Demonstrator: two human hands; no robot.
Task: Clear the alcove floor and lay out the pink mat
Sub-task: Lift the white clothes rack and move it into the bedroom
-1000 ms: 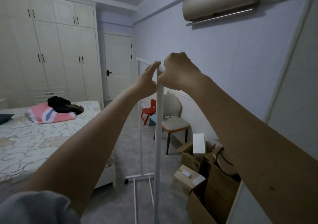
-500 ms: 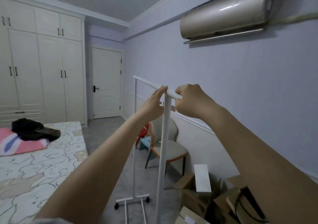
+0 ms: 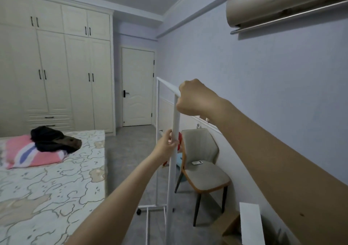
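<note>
Both hands on the white clothes rack [image 3: 172, 169]. Right hand [image 3: 195, 98] clenched over the near end of the top rail, right at the corner where rail meets upright. Left hand [image 3: 166, 145] lower down, fingers wrapped around the near upright, thumb on the side facing the camera. Rack standing upright on the grey floor [image 3: 130, 150], between the bed [image 3: 50, 178] and the lilac wall [image 3: 263, 94], wheeled base visible down low. Just beyond the rack, a grey chair [image 3: 202, 161] with an orange-edged shell against the wall, a small white remote [image 3: 197, 162] lying on its seat. Something red partly hidden behind the upright, cannot tell what. On the bed, a folded pink blanket with a blue and white stripe [image 3: 32, 154], dark clothing [image 3: 54, 138] heaped on top of it. No certain sight of the pink mat; cannot tell whether that pink fold is it. Cardboard box [image 3: 230, 227] and a white slab [image 3: 251, 224] at lower right. Cream wardrobe [image 3: 56, 71] and closed door [image 3: 137, 88] at the far end, air conditioner [image 3: 282, 5] high on the wall.
</note>
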